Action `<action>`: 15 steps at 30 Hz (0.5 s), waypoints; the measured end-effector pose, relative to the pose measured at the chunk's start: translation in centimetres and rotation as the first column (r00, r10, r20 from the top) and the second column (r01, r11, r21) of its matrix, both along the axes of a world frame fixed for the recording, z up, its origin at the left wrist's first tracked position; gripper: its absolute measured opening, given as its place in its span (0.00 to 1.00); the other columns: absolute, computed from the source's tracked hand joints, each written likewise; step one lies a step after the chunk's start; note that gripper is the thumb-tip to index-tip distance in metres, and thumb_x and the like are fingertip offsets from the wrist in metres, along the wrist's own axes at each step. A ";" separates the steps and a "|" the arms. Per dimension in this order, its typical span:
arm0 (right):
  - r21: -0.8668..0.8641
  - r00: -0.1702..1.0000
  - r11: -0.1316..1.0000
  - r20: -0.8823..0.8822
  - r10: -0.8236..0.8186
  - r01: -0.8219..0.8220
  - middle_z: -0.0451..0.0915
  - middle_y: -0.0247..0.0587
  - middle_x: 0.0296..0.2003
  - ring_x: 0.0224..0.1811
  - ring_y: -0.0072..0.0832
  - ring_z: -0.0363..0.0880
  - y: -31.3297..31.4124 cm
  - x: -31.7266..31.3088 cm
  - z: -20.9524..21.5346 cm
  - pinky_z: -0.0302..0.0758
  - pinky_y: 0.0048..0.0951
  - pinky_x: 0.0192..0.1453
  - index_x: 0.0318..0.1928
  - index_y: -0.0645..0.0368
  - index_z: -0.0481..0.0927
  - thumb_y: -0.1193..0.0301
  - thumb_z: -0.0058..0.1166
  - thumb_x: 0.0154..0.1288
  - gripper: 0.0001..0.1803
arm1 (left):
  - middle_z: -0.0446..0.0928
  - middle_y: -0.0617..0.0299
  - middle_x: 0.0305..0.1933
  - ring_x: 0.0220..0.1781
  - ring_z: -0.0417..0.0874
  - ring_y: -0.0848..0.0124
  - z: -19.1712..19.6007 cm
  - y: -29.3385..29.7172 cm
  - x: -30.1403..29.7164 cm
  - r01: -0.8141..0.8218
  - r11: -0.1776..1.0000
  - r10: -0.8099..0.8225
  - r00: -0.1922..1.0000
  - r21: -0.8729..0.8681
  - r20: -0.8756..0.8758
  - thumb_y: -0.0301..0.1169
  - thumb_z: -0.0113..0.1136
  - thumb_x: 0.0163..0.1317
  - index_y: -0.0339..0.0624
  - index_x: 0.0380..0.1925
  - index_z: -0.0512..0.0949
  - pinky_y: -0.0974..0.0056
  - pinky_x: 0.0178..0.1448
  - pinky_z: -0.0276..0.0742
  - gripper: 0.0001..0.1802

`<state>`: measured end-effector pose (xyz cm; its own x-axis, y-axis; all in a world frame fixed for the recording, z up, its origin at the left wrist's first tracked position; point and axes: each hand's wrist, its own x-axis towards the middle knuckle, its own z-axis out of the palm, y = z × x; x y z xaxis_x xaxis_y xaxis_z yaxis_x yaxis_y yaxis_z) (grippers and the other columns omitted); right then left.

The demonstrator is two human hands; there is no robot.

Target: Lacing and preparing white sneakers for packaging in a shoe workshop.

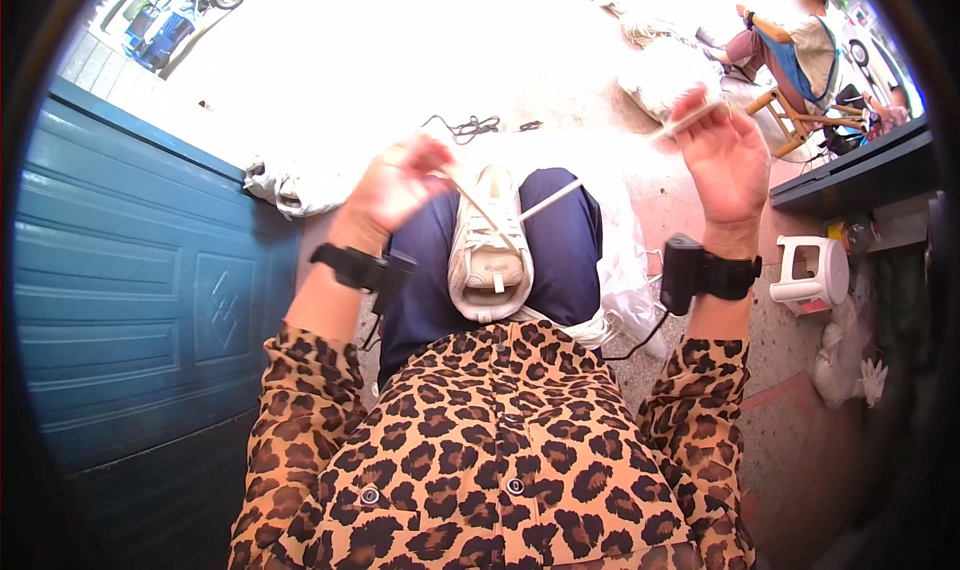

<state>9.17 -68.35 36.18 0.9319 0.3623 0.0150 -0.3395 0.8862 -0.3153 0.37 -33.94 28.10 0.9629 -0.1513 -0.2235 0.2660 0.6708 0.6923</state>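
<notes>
A beige lace-up sneaker (pixel 488 256) rests between my thighs, its heel opening toward my body and its toe pointing away. White shoelace ends (pixel 551 199) rise from it to both sides. Up and left of the shoe, my left hand (pixel 400 182) has its blurred fingertips closed on one end. My right hand (pixel 724 158) is raised far to the right, palm showing, with the other end pinched at its bent fingers. Part of that lace fades into the bright ground. Each wrist wears a black strapped device.
A blue panelled door (pixel 110 280) stands at left. White laces (pixel 590 328) lie by my lap beside clear plastic (pixel 628 260). At right are a white plastic stool (pixel 810 273) and a dark ledge (pixel 850 175). Beyond, a person (pixel 800 55) sits near a whitish sack (pixel 668 78); a black cord (pixel 470 126) lies ahead.
</notes>
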 end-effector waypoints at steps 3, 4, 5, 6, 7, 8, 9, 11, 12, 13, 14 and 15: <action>-0.145 0.988 0.983 0.094 0.125 -0.110 0.73 0.41 0.31 0.37 0.29 0.71 -2.3 0.1 -5.1 0.69 0.31 0.50 0.33 0.64 0.73 0.69 0.42 0.65 0.11 | 0.76 0.57 0.29 0.34 0.77 0.65 0.0 7.5 -0.7 -0.450 0.893 0.442 0.879 -0.004 -0.179 0.34 0.48 0.63 0.39 0.30 0.74 0.59 0.42 0.74 0.11; -0.177 0.936 0.959 0.238 0.259 -0.220 0.72 0.37 0.28 0.32 0.25 0.71 -2.4 -0.6 -6.4 0.70 0.25 0.46 0.34 0.65 0.73 0.68 0.44 0.65 0.11 | 0.75 0.59 0.27 0.31 0.76 0.67 0.1 9.2 -1.0 -0.577 0.811 0.581 0.778 0.091 -0.240 0.34 0.49 0.63 0.39 0.30 0.74 0.61 0.39 0.74 0.11; -0.604 0.981 0.796 0.132 0.140 -0.032 0.73 0.36 0.28 0.31 0.22 0.71 -1.9 -2.1 -7.9 0.70 0.22 0.42 0.37 0.64 0.74 0.67 0.45 0.65 0.11 | 0.75 0.59 0.27 0.31 0.76 0.67 -0.1 10.0 -1.5 -0.556 0.828 0.558 0.799 0.078 -0.225 0.34 0.49 0.63 0.39 0.30 0.74 0.61 0.39 0.74 0.11; -0.898 0.998 0.437 0.065 0.005 0.056 0.73 0.34 0.27 0.31 0.19 0.70 -0.8 -4.1 -9.4 0.69 0.18 0.39 0.39 0.63 0.74 0.67 0.47 0.64 0.11 | 0.73 0.61 0.25 0.28 0.73 0.69 -0.2 10.2 -2.4 -0.410 0.909 0.416 0.895 0.069 -0.159 0.34 0.49 0.63 0.39 0.31 0.74 0.64 0.35 0.72 0.10; -0.902 0.967 0.430 0.150 0.206 0.049 0.74 0.34 0.27 0.30 0.18 0.71 0.1 -6.0 -10.4 0.69 0.18 0.37 0.39 0.63 0.75 0.69 0.47 0.64 0.10 | 0.71 0.63 0.23 0.25 0.71 0.72 -0.3 10.0 -3.2 -0.254 0.965 0.259 0.961 0.068 -0.092 0.34 0.49 0.63 0.39 0.32 0.73 0.66 0.32 0.69 0.09; -0.896 0.888 0.439 0.250 0.386 0.061 0.75 0.33 0.27 0.30 0.17 0.71 1.1 -8.0 -11.3 0.69 0.19 0.36 0.38 0.63 0.77 0.70 0.47 0.64 0.10 | 0.71 0.63 0.23 0.25 0.71 0.72 -0.6 9.0 -3.9 -0.250 0.966 0.256 0.962 0.068 -0.096 0.34 0.49 0.63 0.39 0.32 0.73 0.66 0.32 0.69 0.09; -0.956 0.882 0.284 0.191 0.431 0.068 0.76 0.35 0.25 0.29 0.19 0.72 2.4 -9.8 -12.1 0.69 0.21 0.35 0.36 0.63 0.78 0.70 0.48 0.63 0.09 | 0.70 0.64 0.23 0.24 0.69 0.75 -1.0 7.4 -4.5 -0.185 0.905 0.245 0.962 0.383 -0.116 0.34 0.48 0.64 0.39 0.33 0.73 0.69 0.30 0.66 0.09; -0.969 0.827 0.159 0.245 0.506 0.190 0.77 0.41 0.23 0.26 0.27 0.74 4.5 -11.9 -13.1 0.70 0.26 0.33 0.32 0.65 0.78 0.71 0.49 0.62 0.09 | 0.69 0.66 0.22 0.22 0.66 0.78 -1.7 4.0 -5.8 -0.015 0.686 0.174 0.974 0.728 -0.144 0.34 0.46 0.65 0.39 0.34 0.72 0.73 0.27 0.63 0.10; -0.951 0.794 0.159 0.308 0.523 0.264 0.77 0.45 0.22 0.25 0.32 0.75 5.3 -12.3 -13.4 0.70 0.28 0.33 0.30 0.66 0.77 0.71 0.49 0.61 0.10 | 0.68 0.67 0.21 0.21 0.66 0.80 -2.1 2.2 -6.4 0.030 0.619 0.097 0.989 0.785 -0.115 0.34 0.45 0.65 0.39 0.34 0.72 0.74 0.26 0.63 0.10; -0.929 0.781 0.039 0.331 0.529 0.367 0.76 0.51 0.26 0.30 0.42 0.75 5.8 -12.5 -13.5 0.70 0.34 0.35 0.30 0.66 0.76 0.72 0.47 0.61 0.09 | 0.69 0.68 0.20 0.21 0.65 0.81 -2.5 0.3 -7.1 0.049 0.591 0.081 0.990 0.805 -0.120 0.33 0.46 0.65 0.38 0.33 0.73 0.75 0.26 0.62 0.10; -0.929 0.782 0.041 0.334 0.526 0.369 0.76 0.51 0.26 0.30 0.42 0.75 6.2 -12.5 -13.7 0.70 0.34 0.35 0.30 0.66 0.76 0.72 0.47 0.61 0.09 | 0.69 0.68 0.20 0.21 0.65 0.82 -2.8 -1.2 -7.6 0.039 0.571 0.052 0.995 0.820 -0.083 0.33 0.47 0.64 0.38 0.31 0.73 0.76 0.26 0.62 0.10; -0.905 0.785 -0.021 0.357 0.506 0.425 0.77 0.51 0.28 0.32 0.44 0.75 6.6 -12.4 -13.8 0.70 0.36 0.37 0.30 0.65 0.76 0.71 0.46 0.61 0.09 | 0.70 0.69 0.20 0.22 0.66 0.82 -2.8 -2.1 -8.1 0.101 0.491 -0.035 0.995 0.865 -0.097 0.32 0.48 0.64 0.36 0.32 0.75 0.76 0.27 0.63 0.11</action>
<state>-3.25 -61.76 22.42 0.8790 0.4768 0.0011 0.2520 -0.4626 -0.8500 -7.68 -36.01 25.34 0.9386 0.0866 -0.3339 0.3445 -0.2821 0.8954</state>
